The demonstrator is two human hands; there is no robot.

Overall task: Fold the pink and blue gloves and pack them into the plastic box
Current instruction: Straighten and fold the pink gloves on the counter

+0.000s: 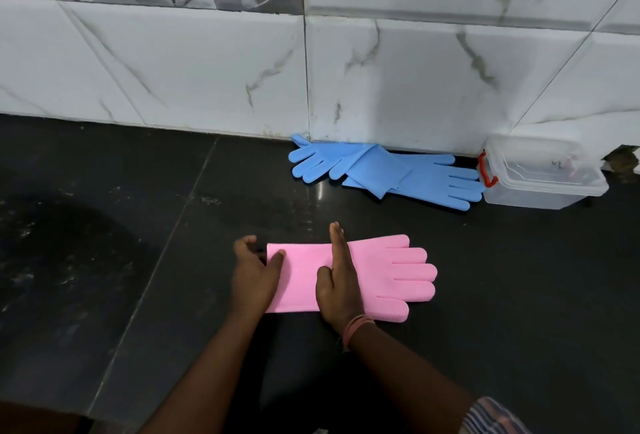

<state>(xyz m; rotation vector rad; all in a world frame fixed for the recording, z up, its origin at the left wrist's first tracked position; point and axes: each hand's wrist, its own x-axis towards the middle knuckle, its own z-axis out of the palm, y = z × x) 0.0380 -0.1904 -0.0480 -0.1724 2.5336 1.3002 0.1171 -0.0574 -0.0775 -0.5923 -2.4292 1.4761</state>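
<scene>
Under both hands' fingers [337,243], pink glove [388,274]

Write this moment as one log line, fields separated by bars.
step: folding pink glove | left hand: pinches cuff | right hand: edge pressed across middle | blue gloves: unfolded by wall | plastic box: lid on

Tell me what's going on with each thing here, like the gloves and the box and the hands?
pink gloves: flat on the dark counter, fingers pointing right, not folded yet.
blue gloves: heaped by the wall, crossing each other, unfolded.
plastic box: lid on, no gloves packed in it.
left hand: pinching the pink cuff edge.
right hand: straight fingers pressing down across the pink gloves.
</scene>
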